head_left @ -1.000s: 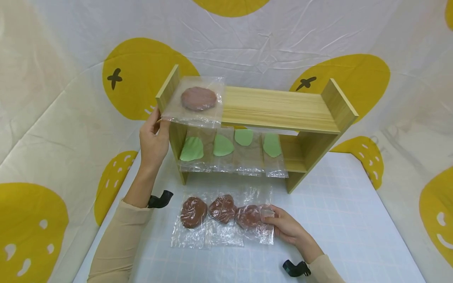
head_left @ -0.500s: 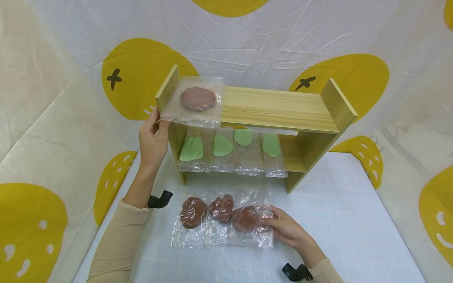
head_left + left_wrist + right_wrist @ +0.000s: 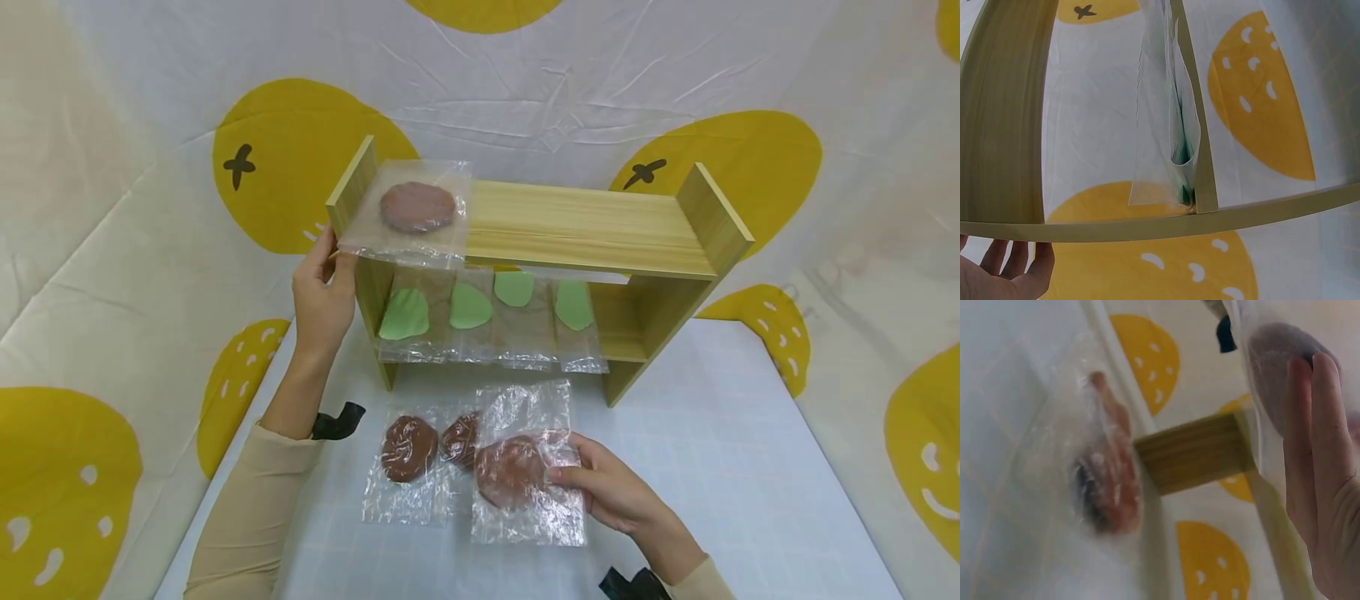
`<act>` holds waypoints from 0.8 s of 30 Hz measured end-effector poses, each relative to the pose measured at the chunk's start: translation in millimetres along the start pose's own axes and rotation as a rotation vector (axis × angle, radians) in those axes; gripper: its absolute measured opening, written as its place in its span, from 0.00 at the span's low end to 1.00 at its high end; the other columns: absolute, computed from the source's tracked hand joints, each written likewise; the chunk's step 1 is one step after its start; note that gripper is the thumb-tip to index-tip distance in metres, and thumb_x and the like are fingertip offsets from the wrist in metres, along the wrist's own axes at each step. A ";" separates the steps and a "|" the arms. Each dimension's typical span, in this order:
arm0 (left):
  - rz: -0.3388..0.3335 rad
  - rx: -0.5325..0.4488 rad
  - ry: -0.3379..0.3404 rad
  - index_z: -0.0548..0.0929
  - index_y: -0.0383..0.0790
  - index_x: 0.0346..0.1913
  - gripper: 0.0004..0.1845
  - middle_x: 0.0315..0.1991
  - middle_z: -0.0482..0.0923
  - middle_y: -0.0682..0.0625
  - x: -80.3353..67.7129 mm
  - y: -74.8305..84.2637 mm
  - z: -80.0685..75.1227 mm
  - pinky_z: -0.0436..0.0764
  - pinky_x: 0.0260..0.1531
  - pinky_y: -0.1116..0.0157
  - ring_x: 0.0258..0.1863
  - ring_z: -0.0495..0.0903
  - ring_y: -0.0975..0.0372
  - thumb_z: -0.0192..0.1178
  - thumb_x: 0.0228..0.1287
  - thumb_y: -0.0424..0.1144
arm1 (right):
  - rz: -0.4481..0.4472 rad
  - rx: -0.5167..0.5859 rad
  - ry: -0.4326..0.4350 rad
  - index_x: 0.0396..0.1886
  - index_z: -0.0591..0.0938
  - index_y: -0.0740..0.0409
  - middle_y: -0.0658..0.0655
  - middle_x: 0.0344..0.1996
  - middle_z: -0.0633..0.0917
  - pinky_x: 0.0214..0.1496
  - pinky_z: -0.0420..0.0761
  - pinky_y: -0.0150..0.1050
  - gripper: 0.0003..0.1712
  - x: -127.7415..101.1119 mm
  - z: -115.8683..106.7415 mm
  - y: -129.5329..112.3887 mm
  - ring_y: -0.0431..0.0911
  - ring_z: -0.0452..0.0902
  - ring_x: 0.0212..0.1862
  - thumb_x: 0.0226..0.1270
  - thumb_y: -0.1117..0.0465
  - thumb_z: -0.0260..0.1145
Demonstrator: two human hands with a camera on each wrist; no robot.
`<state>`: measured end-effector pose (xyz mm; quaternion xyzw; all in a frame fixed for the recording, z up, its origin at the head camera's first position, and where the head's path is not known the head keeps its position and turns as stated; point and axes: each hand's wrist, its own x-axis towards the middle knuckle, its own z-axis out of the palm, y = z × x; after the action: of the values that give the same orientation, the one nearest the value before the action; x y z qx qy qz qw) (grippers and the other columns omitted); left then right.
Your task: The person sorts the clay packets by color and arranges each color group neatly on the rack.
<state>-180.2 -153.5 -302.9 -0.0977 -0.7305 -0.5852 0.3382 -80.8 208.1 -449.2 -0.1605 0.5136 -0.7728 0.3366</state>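
A wooden two-level shelf (image 3: 592, 229) stands at the back of the table. On its top left lies a clear bag with a brown patty (image 3: 417, 207). My left hand (image 3: 327, 262) rests with straight fingers (image 3: 1010, 275) against the shelf's left side panel, beside that bag's corner. My right hand (image 3: 570, 482) pinches the right edge of another clear bag with a brown patty (image 3: 512, 471), raised off the table and tilted; its fingers (image 3: 1316, 456) lie behind the bag (image 3: 1279, 362). Two more patty bags (image 3: 408, 447) (image 3: 459, 437) lie flat on the table, the nearer one partly covered by the held bag.
Several clear bags with green pieces (image 3: 405, 315) line the lower shelf board, also seen edge-on as hanging bags (image 3: 1179, 156). A white gridded mat (image 3: 712, 467) covers the table. A white cloth with yellow shapes (image 3: 292, 158) hangs behind and at both sides.
My right hand has lifted the rightmost patty bag off the table and drawn it left, so it overlaps the middle bag. The left hand has stayed at the shelf.
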 end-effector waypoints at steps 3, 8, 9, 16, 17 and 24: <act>0.007 0.003 0.004 0.72 0.31 0.69 0.22 0.60 0.78 0.40 0.4 -1.0 -0.2 0.75 0.54 0.65 0.49 0.79 0.63 0.52 0.77 0.33 | -0.032 -0.050 -0.012 0.75 0.51 0.74 0.70 0.69 0.61 0.58 0.78 0.45 0.34 -3.5 8.2 -10.5 0.50 0.69 0.63 0.74 0.75 0.53; 0.009 0.005 0.006 0.73 0.31 0.69 0.21 0.60 0.78 0.39 1.2 -2.6 -0.6 0.75 0.54 0.65 0.51 0.79 0.62 0.52 0.77 0.33 | -0.107 -0.106 -0.026 0.74 0.55 0.73 0.70 0.68 0.61 0.57 0.78 0.46 0.32 -5.9 14.1 -27.4 0.52 0.69 0.63 0.73 0.76 0.52; 0.006 0.005 0.006 0.73 0.31 0.69 0.21 0.60 0.78 0.40 1.3 -2.5 -0.7 0.75 0.54 0.65 0.51 0.79 0.62 0.52 0.77 0.33 | -0.124 -0.105 -0.036 0.73 0.55 0.73 0.69 0.67 0.64 0.57 0.79 0.46 0.31 -6.2 14.2 -30.8 0.51 0.70 0.63 0.73 0.77 0.51; -0.012 0.011 0.005 0.74 0.32 0.69 0.21 0.59 0.79 0.40 1.1 -0.6 -0.8 0.75 0.54 0.65 0.50 0.79 0.60 0.52 0.77 0.33 | -0.213 -0.092 -0.092 0.75 0.53 0.69 0.67 0.61 0.73 0.52 0.80 0.55 0.32 -6.0 13.7 -53.8 0.57 0.77 0.58 0.75 0.78 0.47; -0.010 0.011 0.004 0.74 0.32 0.69 0.21 0.59 0.79 0.39 1.0 -0.5 -0.8 0.76 0.54 0.65 0.50 0.79 0.60 0.52 0.77 0.33 | -0.225 -0.098 -0.097 0.75 0.53 0.68 0.67 0.61 0.73 0.52 0.79 0.57 0.32 -5.9 13.6 -56.6 0.58 0.78 0.58 0.75 0.78 0.46; -0.013 0.004 0.008 0.74 0.31 0.68 0.21 0.58 0.79 0.39 0.0 -0.5 -1.3 0.76 0.54 0.65 0.48 0.79 0.62 0.52 0.77 0.32 | -0.310 -0.204 -0.091 0.73 0.58 0.67 0.66 0.61 0.74 0.52 0.79 0.55 0.31 -4.1 13.5 -77.6 0.56 0.77 0.59 0.73 0.80 0.47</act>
<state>-179.9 -154.9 -303.2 -0.0901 -0.7310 -0.5862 0.3376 -97.4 220.7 -373.1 -0.3056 0.5426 -0.7514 0.2183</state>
